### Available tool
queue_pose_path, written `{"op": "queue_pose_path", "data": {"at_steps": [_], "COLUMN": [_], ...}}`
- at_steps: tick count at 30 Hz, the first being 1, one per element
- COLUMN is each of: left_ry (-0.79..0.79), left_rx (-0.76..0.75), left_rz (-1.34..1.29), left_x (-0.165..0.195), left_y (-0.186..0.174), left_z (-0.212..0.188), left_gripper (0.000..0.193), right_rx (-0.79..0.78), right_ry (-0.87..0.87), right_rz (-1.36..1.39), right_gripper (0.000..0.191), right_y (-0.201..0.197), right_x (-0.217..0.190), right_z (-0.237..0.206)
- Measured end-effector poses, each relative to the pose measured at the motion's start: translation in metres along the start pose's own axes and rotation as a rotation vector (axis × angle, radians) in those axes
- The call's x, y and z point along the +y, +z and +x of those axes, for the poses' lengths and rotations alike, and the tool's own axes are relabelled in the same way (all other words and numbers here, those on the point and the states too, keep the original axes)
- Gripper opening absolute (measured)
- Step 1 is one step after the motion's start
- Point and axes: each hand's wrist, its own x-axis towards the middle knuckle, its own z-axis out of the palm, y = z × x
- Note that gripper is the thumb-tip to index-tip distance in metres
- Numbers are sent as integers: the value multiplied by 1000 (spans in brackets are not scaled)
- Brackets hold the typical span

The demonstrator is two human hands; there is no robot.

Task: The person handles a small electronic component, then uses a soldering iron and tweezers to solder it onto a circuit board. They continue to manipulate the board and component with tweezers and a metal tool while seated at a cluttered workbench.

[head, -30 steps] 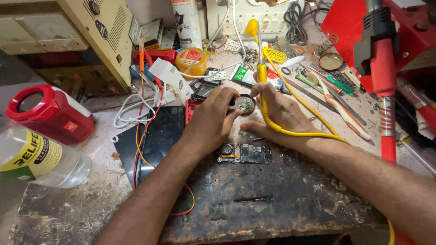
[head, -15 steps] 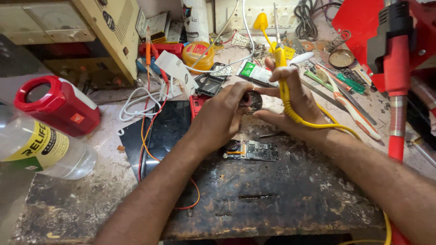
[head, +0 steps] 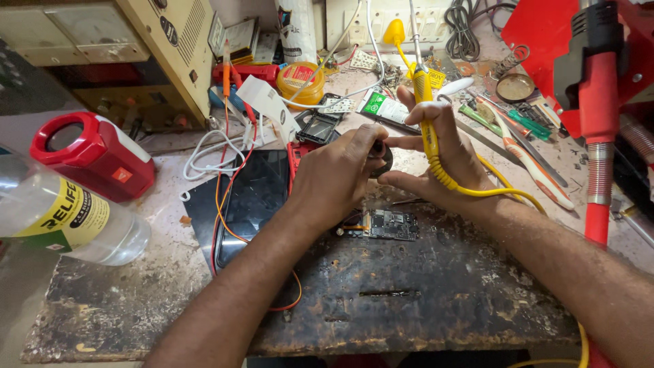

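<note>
My left hand (head: pixel 337 180) and my right hand (head: pixel 436 167) meet over the workbench, both pinching a small dark round part (head: pixel 383 158) between their fingertips. A yellow-handled soldering iron (head: pixel 424 102) is also held in my right hand, tip pointing up and away, with its coiled yellow cord (head: pixel 470 191) running off to the right. Just below the hands lies a small green circuit board (head: pixel 390 224) on the worn dark bench top (head: pixel 381 300).
A dark phone screen (head: pixel 253 197) with orange and white wires lies left of the hands. A red speaker (head: pixel 92 155) and a clear plastic bottle (head: pixel 65 221) sit far left. Yellow tin (head: pixel 300 78), tools and a red stand (head: pixel 599 102) crowd the back and right.
The view has shifted so the hands sit slightly lower and to the right. My right hand lifted the soldering iron more upright. Both hands stay on the round part.
</note>
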Motion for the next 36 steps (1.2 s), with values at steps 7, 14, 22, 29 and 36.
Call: {"op": "queue_pose_path", "data": {"at_steps": [7,14,22,29,36], "left_ry": [16,21,56,-8,-167], "left_rx": [13,40,75,95,107], "left_rz": [9,33,121,105,-79], "left_x": [2,1,1,6,1], "left_y": [1,6,9,4,1], "left_z": [1,3,7,5,2], "left_gripper": [38,38,39,39,40], "right_rx": [-3,14,21,16,27], "right_ry": [4,26,17,46,192], "right_rz": [-36,-58,-95,-173,-241], "right_gripper": [79,80,81,81,67], "right_y": [-2,-3,-2,-4,2], "right_x": [0,-1,-3,-2,-2], "right_z": [0,0,0,1,-1]}}
